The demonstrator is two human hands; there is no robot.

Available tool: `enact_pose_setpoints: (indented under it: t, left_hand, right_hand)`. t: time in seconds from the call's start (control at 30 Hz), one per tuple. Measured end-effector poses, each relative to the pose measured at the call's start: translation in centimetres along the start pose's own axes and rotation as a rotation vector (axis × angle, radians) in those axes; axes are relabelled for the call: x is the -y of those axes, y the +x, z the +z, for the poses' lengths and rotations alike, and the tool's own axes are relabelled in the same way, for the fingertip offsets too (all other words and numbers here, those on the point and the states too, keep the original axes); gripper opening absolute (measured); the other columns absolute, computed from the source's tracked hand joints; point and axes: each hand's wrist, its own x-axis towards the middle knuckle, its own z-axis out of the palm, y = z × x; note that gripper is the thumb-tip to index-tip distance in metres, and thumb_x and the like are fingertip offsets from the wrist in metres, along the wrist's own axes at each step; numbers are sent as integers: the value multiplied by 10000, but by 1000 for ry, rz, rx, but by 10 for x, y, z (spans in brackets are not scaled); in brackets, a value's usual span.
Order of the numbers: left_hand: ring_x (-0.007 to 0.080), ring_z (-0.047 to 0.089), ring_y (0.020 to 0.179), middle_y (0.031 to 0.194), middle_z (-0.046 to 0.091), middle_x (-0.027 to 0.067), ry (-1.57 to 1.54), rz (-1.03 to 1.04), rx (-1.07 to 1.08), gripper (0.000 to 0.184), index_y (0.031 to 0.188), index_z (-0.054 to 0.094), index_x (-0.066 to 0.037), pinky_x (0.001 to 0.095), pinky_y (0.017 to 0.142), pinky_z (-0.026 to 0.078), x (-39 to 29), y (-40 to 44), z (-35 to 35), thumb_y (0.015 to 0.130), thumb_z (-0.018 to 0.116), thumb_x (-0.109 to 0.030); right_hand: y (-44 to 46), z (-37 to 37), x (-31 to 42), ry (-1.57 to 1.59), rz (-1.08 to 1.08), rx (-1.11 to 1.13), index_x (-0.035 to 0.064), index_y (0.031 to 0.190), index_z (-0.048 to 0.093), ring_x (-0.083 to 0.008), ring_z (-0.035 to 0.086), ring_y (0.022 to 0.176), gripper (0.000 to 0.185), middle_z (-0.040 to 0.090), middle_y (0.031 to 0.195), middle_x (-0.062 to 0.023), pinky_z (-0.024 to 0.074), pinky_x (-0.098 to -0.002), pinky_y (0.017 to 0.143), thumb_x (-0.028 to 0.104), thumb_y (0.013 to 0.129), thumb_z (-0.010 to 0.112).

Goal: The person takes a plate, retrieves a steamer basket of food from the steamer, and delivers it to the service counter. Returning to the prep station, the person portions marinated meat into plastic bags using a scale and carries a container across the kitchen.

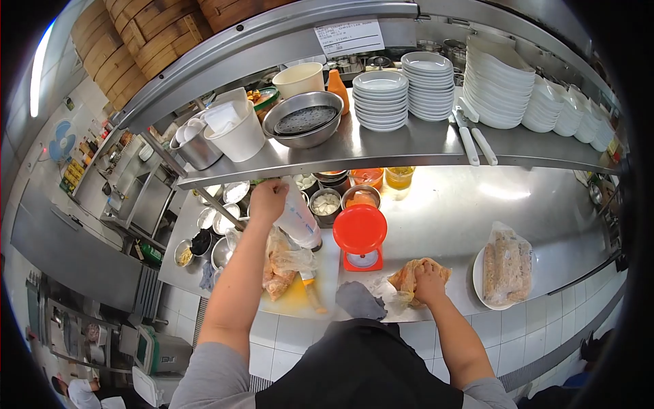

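Observation:
My left hand (270, 200) is raised over the back left of the counter with its fingers closed in a pinch; what they hold, if anything, is hidden. Close beside it leans a clear plastic sleeve with faint print (300, 221). My right hand (429, 282) grips the top of a plastic bag of orange-brown food (403, 278) near the counter's front edge. Between the hands stands a red kitchen scale (360, 232). Another bag of orange-brown food (275, 276) lies on a yellow-stained white cutting board (327, 273), beside a knife (312, 293).
A grey cloth (360, 300) lies at the front edge. To the right, a white dish (479, 283) bears a bagged block of food (507, 266). Small bowls of ingredients (325, 202) line the back left. Overhead, a steel shelf (409, 146) carries stacked plates (379, 102) and knives (470, 140).

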Motion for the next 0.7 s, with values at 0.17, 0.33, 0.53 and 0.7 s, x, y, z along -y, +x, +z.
enact_pose_setpoints:
  t: [0.17, 0.33, 0.53, 0.7]
  left_hand:
    - [334, 674, 818, 912, 704, 164, -220, 114, -272, 200, 1044, 759, 3, 401, 761, 525, -26, -21, 15, 1005, 666, -170]
    - [242, 606, 761, 863, 653, 115, -365, 44, -421, 206, 1048, 656, -10, 347, 745, 499, -1, -21, 35, 1065, 599, -207]
    - [166, 607, 959, 1024, 676, 89, -571, -142, -436, 203, 1118, 594, -14, 300, 847, 479, 18, -18, 32, 1094, 552, -210]
    - [132, 639, 975, 1066, 705, 63, -549, 28, -352, 239, 1237, 638, 3, 295, 844, 506, 17, -54, 5, 1066, 602, -161]
  right_hand:
    - [1, 13, -5, 21, 3, -60, 92, 1303, 641, -434, 490, 1380, 519, 459, 1546, -227, 480, -504, 1101, 192, 804, 742]
    - [-2, 1, 0, 21, 13, -32, 86, 1296, 641, -431, 490, 1374, 524, 480, 1522, -217, 488, -504, 1093, 194, 795, 752]
    - [-2, 1, -1, 27, 8, -43, 79, 1302, 644, -424, 473, 1388, 531, 488, 1507, -210, 480, -511, 1102, 196, 795, 752]
    - [-4, -6, 2, 59, 22, -26, 74, 1309, 647, -426, 468, 1393, 522, 477, 1526, -214, 470, -499, 1116, 168, 803, 731]
